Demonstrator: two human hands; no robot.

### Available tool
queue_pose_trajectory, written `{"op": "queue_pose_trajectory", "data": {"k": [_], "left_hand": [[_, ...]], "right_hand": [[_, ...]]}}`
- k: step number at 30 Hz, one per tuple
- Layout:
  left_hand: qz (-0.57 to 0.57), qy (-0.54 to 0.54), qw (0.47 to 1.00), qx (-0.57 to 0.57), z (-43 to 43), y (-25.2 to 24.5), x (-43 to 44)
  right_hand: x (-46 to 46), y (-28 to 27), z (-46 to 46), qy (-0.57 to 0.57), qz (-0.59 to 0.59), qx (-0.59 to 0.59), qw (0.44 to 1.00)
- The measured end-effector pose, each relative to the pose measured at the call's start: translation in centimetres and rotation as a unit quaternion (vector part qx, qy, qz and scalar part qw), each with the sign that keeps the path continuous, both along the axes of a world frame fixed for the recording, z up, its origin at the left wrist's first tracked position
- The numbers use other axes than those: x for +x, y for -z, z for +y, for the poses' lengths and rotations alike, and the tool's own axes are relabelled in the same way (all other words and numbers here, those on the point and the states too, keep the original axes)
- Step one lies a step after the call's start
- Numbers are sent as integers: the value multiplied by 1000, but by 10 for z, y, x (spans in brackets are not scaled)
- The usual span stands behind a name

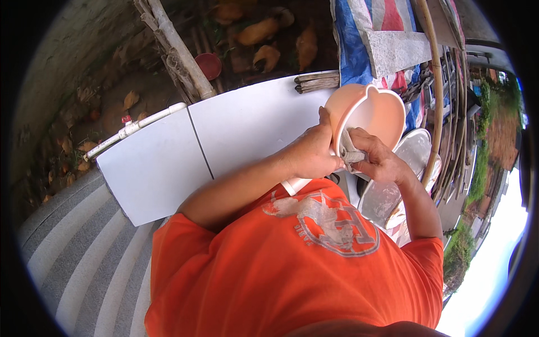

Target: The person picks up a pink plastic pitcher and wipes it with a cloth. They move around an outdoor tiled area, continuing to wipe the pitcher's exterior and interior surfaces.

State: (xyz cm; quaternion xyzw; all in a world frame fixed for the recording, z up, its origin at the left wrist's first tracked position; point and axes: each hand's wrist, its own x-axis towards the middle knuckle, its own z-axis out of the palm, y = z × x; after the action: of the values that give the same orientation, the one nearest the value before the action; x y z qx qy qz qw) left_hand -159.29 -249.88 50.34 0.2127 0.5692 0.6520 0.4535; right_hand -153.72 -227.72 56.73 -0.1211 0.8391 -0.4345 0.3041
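An orange plastic basin or bowl with a white rim (381, 113) is held up at chest height, tilted so that its inside partly shows. My left hand (318, 149) grips its near left side, thumb and fingers on the rim and outer wall. My right hand (379, 158) pinches a crumpled grey-beige cloth (350, 151) against the rim, close to my left hand's fingertips. A white handle-like piece (296, 185) shows below my left wrist, against the orange shirt; whether it belongs to the basin I cannot tell.
Beyond my left arm lies a white slab (252, 122) with a dark seam. A white pipe with a red valve (134, 128) runs along its edge. Short sticks (318, 82), a bamboo pole (436, 84), striped tarpaulin (356, 54) and round pale trays (385, 198) lie around. Steps (84, 248) are at lower left.
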Motion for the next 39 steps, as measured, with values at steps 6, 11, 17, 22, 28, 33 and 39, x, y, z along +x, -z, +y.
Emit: {"op": "queue_pose_trajectory", "data": {"k": [6, 11, 17, 22, 28, 33, 39], "left_hand": [[33, -36, 997, 62, 19, 14, 10], [1, -13, 1000, 26, 16, 1, 6], [84, -26, 994, 71, 16, 13, 5], [-20, -31, 999, 34, 3, 0, 3], [11, 7, 1000, 26, 16, 1, 5], [-33, 134, 990, 0, 19, 1, -2], [-70, 55, 996, 3, 6, -8, -2]], "right_hand": [[2, 18, -30, 335, 149, -150, 918], [-29, 36, -19, 526, 180, -346, 755], [6, 29, -47, 409, -24, -199, 890], [7, -34, -3, -55, 82, 232, 968], [-13, -48, 37, -321, 377, 522, 694], [-33, -49, 51, -448, 460, 420, 642], [-24, -43, 43, -392, 363, 521, 665]]}}
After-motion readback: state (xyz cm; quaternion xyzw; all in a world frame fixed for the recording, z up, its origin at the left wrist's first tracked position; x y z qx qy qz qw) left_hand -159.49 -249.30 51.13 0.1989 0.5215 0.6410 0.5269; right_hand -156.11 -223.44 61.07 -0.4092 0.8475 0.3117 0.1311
